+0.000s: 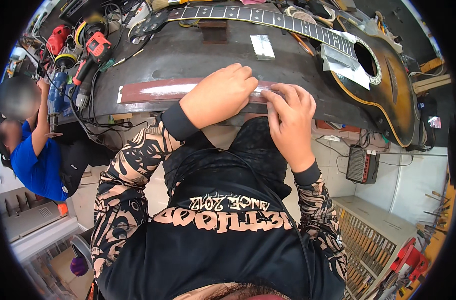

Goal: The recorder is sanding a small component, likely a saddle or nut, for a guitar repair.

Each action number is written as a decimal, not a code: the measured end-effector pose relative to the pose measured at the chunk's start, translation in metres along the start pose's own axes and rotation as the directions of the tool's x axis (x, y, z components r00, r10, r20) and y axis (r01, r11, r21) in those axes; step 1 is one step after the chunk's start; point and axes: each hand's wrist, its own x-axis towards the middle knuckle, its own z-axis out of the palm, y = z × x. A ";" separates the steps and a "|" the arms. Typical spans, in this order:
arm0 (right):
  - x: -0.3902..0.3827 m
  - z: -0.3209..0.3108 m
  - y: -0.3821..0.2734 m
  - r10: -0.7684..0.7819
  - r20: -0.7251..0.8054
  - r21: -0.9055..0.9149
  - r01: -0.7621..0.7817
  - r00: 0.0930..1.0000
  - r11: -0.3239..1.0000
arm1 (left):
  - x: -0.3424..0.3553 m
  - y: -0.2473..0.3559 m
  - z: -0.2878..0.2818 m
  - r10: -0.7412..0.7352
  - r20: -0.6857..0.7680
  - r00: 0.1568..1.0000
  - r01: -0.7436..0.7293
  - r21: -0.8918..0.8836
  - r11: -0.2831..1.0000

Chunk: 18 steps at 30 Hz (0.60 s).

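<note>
A long reddish-brown strip [153, 91], which looks like sandpaper, lies along the near edge of the dark workbench [188, 60]. Whitish powder or glare streaks its middle. My left hand [223, 95] is closed over the strip, its fingers curled under so that whatever they grip is hidden. Close by on the right, my right hand [292, 112] has its thumb and fingers bent together at the strip's right part. A small pale sliver shows between the two hands; its kind is too small to make out.
Behind the strip lies an acoustic guitar [395, 82], its neck [268, 17] over a dark block [214, 32]. A metal toothed plate [262, 47] and pencil [303, 42] rest nearby. Power tools [98, 47] and cables crowd the left, where another person [35, 155] works.
</note>
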 end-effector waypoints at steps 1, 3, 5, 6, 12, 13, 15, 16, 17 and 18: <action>0.000 0.000 0.001 0.002 0.002 0.002 -0.002 1.000 1.000 | 0.001 0.000 -0.001 -0.001 0.002 1.000 0.001 -0.001 1.000; 0.003 0.001 0.000 -0.005 0.009 -0.006 0.005 1.000 1.000 | 0.001 -0.001 -0.002 0.001 0.020 1.000 -0.001 0.005 1.000; 0.009 -0.001 0.000 -0.007 0.034 0.002 0.007 0.999 1.000 | 0.000 -0.002 -0.003 0.006 0.024 1.000 -0.006 0.015 1.000; 0.013 -0.001 -0.001 -0.006 0.056 0.009 0.006 0.998 1.000 | -0.002 -0.003 -0.005 0.014 0.030 0.999 -0.015 0.027 1.000; 0.031 0.019 -0.040 -0.105 0.148 0.010 0.105 0.983 0.994 | -0.050 -0.029 -0.033 -0.025 0.048 0.999 0.022 0.061 0.998; 0.036 0.029 -0.052 -0.115 0.150 0.020 0.114 0.982 0.993 | -0.063 -0.038 -0.041 -0.037 0.048 0.998 0.033 0.068 0.997; 0.046 0.050 -0.077 -0.163 0.173 0.083 0.151 0.971 0.985 | -0.090 -0.058 -0.064 -0.056 0.132 0.990 0.049 0.062 0.997; 0.053 0.064 -0.089 -0.188 0.164 0.115 0.171 0.968 0.979 | -0.107 -0.070 -0.073 -0.062 0.150 0.987 0.057 0.040 0.998; 0.060 0.077 -0.104 -0.218 0.165 0.148 0.194 0.962 0.970 | -0.125 -0.082 -0.085 -0.087 0.158 0.984 0.079 0.057 0.995; 0.067 0.090 -0.120 -0.252 0.135 0.193 0.224 0.958 0.955 | -0.138 -0.086 -0.105 -0.152 0.199 0.968 0.140 0.074 0.987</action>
